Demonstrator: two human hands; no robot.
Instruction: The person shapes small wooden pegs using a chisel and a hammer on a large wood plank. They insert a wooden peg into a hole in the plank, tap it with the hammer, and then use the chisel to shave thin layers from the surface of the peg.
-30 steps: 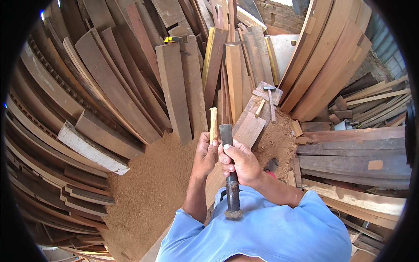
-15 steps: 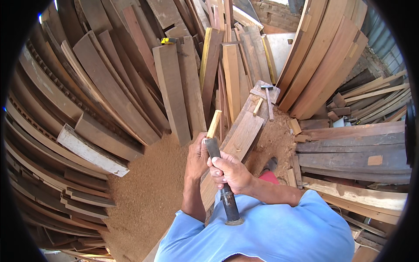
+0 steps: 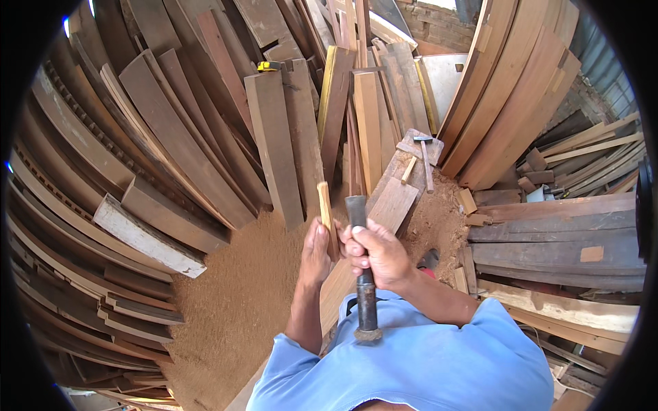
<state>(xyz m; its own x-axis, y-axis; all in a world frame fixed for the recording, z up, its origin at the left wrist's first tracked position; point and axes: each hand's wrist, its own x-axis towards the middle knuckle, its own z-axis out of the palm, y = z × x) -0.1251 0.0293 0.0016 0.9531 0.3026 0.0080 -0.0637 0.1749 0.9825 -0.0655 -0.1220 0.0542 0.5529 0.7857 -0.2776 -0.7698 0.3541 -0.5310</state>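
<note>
Since half a second ago, the chisel (image 3: pixel 367 305) has been swung clear of the wooden stick (image 3: pixel 325 205), now tipped leftward. Blade up before the blue shirt (image 3: pixel 439 356), the chisel is gripped around its middle by the closed right hand (image 3: pixel 380 257). Just beside it, the stick is held by the slightly blurred left hand (image 3: pixel 315 255). Beyond them, a hammer (image 3: pixel 428 164) is laid at the workbench's (image 3: pixel 392 205) far end; farther off, a tape measure (image 3: pixel 269 66) is perched on a beam (image 3: pixel 271 130).

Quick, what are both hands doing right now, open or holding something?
Left hand: closed, holding a wooden stick.
Right hand: closed, holding a chisel.
</note>
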